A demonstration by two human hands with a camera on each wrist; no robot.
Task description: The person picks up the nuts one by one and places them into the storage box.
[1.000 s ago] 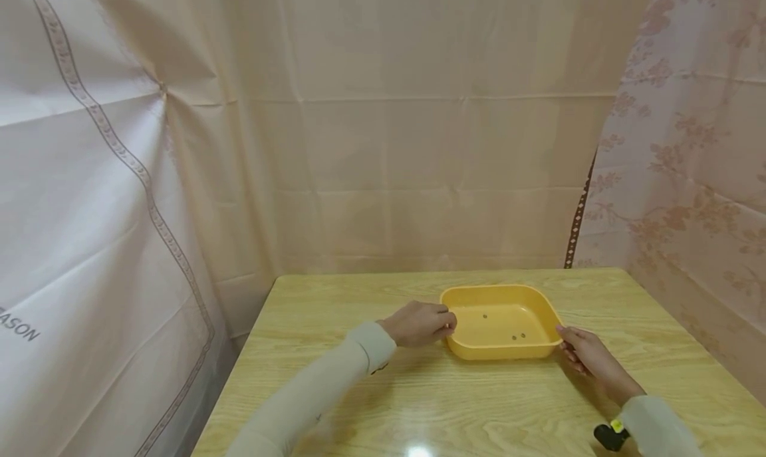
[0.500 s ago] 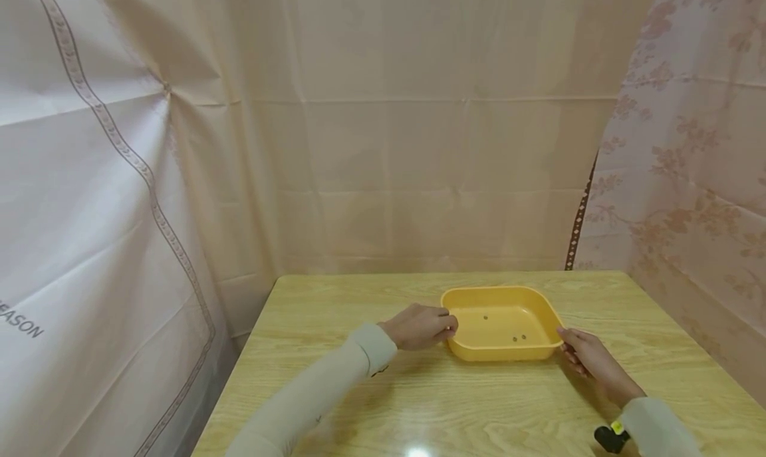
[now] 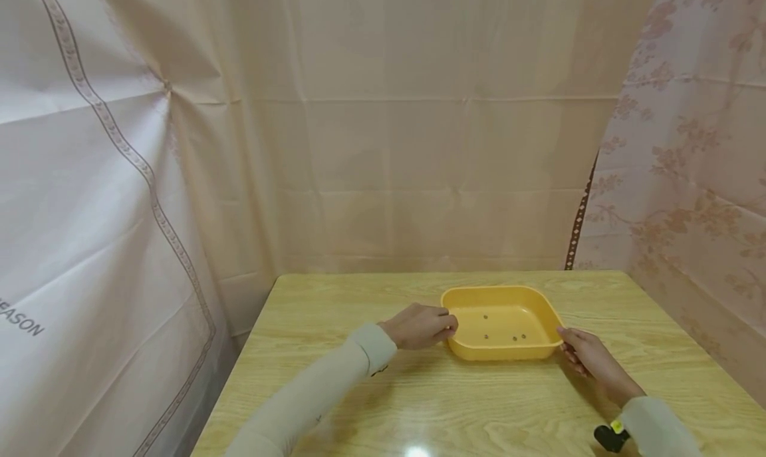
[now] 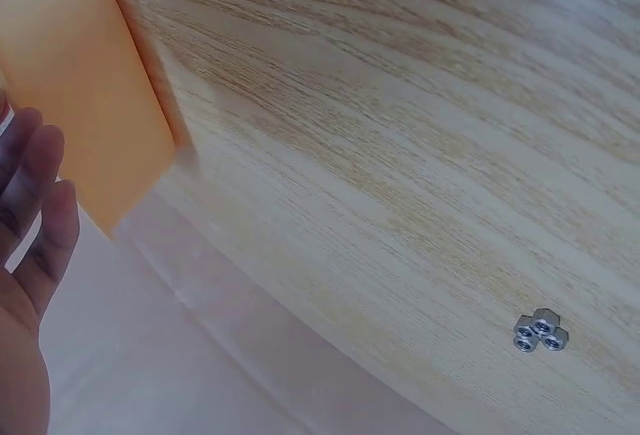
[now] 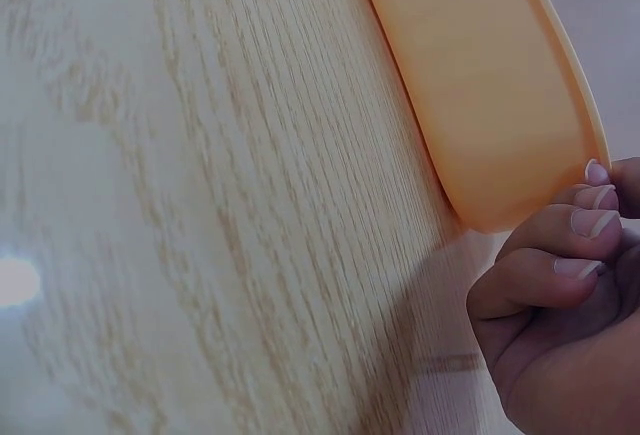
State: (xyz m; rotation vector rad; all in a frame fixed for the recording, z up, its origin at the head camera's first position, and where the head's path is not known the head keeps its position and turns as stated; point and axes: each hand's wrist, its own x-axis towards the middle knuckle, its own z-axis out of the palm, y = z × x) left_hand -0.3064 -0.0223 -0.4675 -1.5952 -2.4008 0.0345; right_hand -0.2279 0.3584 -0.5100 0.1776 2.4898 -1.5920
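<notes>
A yellow tray (image 3: 503, 350) with rounded corners stands on the wooden table, and several small nuts (image 3: 518, 338) lie scattered over its floor. My left hand (image 3: 419, 325) grips the tray's left rim with its fingertips. In the left wrist view its other fingers (image 4: 40, 185) curve loosely beside the outer wall. At the opposite end, my right hand (image 3: 592, 360) pinches the right rim, its thumb on top and its fingers curled outside below. A cluster of metal nuts (image 4: 540, 329) sits on the tabletop in the left wrist view; I do not see this cluster in the head view.
The light wooden table (image 3: 311, 297) reaches back to a beige cloth (image 3: 383, 177) hung behind it. A white cloth (image 3: 90, 244) hangs at the left and a flowered one (image 3: 706, 177) at the right. A small black object (image 3: 610, 438) shows beside the right cuff.
One more nut shows on the tray floor, near the left front. Both hands and the tray stay almost where they were.
</notes>
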